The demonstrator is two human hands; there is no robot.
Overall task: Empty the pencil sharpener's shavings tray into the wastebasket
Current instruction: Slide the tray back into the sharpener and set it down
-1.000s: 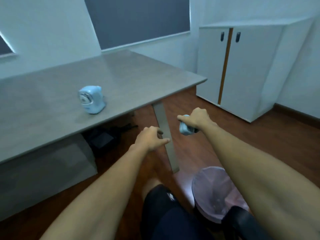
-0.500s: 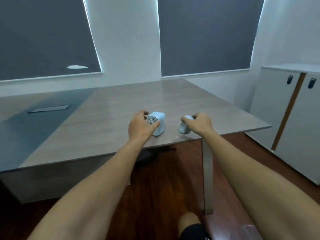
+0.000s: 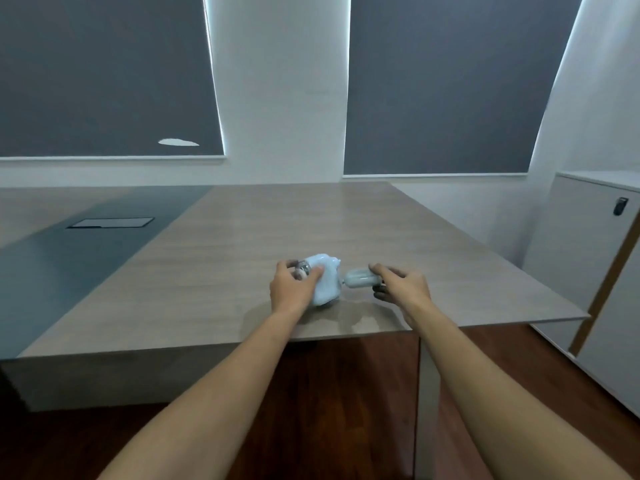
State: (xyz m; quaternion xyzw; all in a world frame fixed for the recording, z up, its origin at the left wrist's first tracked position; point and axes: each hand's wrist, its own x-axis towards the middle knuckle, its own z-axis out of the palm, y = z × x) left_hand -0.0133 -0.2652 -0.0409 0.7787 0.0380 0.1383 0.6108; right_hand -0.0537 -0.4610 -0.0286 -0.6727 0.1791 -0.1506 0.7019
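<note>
The left hand point(image 3: 290, 289) covers the near-left side of the pale blue pencil sharpener point(image 3: 325, 280), whose outline is soft with blur; its base cannot be made out as resting on or lifted off the tabletop point(image 3: 221, 271). Just beyond the right hand point(image 3: 403, 289), the shavings tray point(image 3: 360, 281) is partly hidden by fingertips, its contents unreadable. The frame's right edge crops the white cabinet point(image 3: 595, 258) to that hand's right.
</note>
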